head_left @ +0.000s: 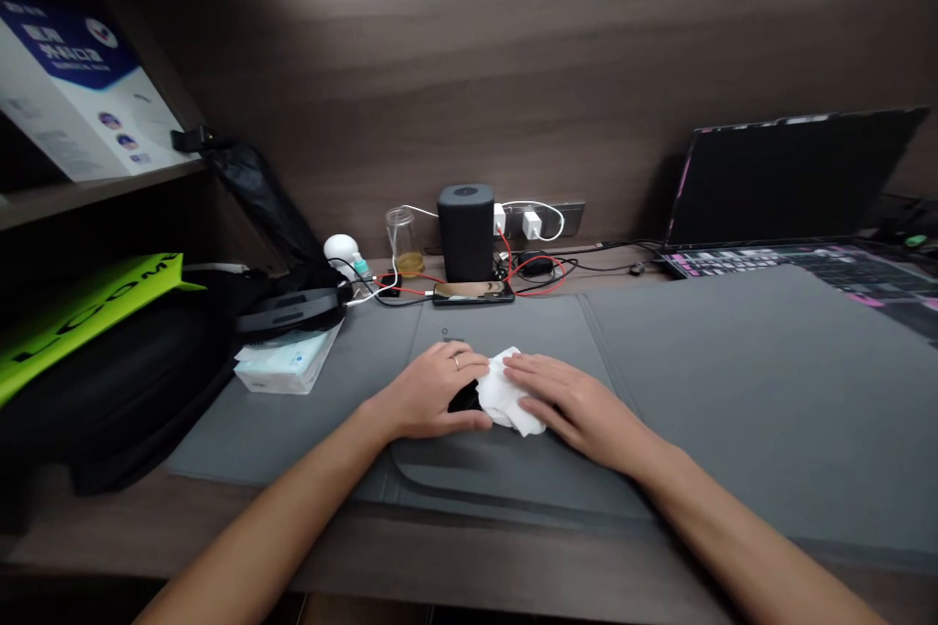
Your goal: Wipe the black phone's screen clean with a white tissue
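Observation:
Both my hands rest on a grey desk mat near the desk's front. My left hand, a ring on one finger, curls over a small black object that is mostly hidden. My right hand lies fairly flat with its fingers pressed on a crumpled white tissue, which lies against the black object. I cannot make out what the black object is.
At the back stand a black cylinder speaker, a phone, a glass jar, chargers with red and white cables. A tissue pack and black bags lie left, an open laptop right.

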A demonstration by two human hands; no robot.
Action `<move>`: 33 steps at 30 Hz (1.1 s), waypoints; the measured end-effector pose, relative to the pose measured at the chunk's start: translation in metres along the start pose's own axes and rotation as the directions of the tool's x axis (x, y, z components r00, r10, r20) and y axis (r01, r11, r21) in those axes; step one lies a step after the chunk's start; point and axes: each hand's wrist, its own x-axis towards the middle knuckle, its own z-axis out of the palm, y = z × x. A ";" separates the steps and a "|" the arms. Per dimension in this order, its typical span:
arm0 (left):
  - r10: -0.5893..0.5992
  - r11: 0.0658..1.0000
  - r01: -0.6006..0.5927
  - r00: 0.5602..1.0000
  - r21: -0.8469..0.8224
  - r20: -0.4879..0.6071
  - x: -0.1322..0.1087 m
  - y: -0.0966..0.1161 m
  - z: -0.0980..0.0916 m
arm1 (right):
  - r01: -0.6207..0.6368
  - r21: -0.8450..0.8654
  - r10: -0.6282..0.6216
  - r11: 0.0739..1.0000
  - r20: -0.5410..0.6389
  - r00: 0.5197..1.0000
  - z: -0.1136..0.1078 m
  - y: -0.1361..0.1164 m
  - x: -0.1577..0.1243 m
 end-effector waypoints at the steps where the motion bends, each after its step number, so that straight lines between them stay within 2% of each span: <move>1: -0.004 1.000 0.004 1.000 -0.011 -0.003 0.000 0.000 0.000 | 0.005 -0.006 -0.005 1.000 0.008 1.000 0.001 0.001 0.000; 8: 0.009 0.998 -0.008 1.000 -0.055 0.015 0.003 0.000 -0.001 | 0.028 0.009 -0.029 1.000 0.045 0.999 0.000 -0.007 0.004; 18: -0.006 1.000 0.007 0.997 -0.014 0.072 0.002 0.000 -0.001 | 0.046 -0.047 -0.042 0.998 0.083 0.996 0.005 -0.014 0.005; 23: -0.040 0.999 0.042 0.998 -0.028 0.057 0.002 0.000 0.001 | 0.095 -0.039 -0.091 0.995 0.081 0.993 0.010 -0.011 0.004; 29: -0.060 0.997 0.062 0.997 -0.041 0.043 0.000 -0.001 0.004 | 0.045 -0.065 -0.035 0.997 0.152 0.988 0.014 -0.008 0.002; 33: -0.051 0.998 0.052 0.999 -0.038 0.018 0.001 -0.001 0.004 | 0.048 -0.071 -0.037 0.996 0.147 0.988 0.012 -0.012 0.001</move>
